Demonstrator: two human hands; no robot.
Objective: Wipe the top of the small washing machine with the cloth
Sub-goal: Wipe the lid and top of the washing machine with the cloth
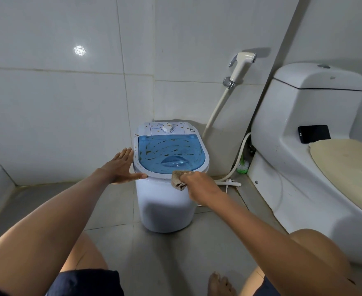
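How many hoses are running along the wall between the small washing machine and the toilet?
2. A cream bidet sprayer hose slants down from the wall bracket; a white hose curves to the floor beside the white ceramic toilet. Others may be hidden.

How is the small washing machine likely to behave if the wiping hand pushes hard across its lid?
The small washing machine looks like thin plastic, so probably light and apt to slide on the smooth floor tiles. The left hand, flat against its side, may steady it. Its lid looks stiff.
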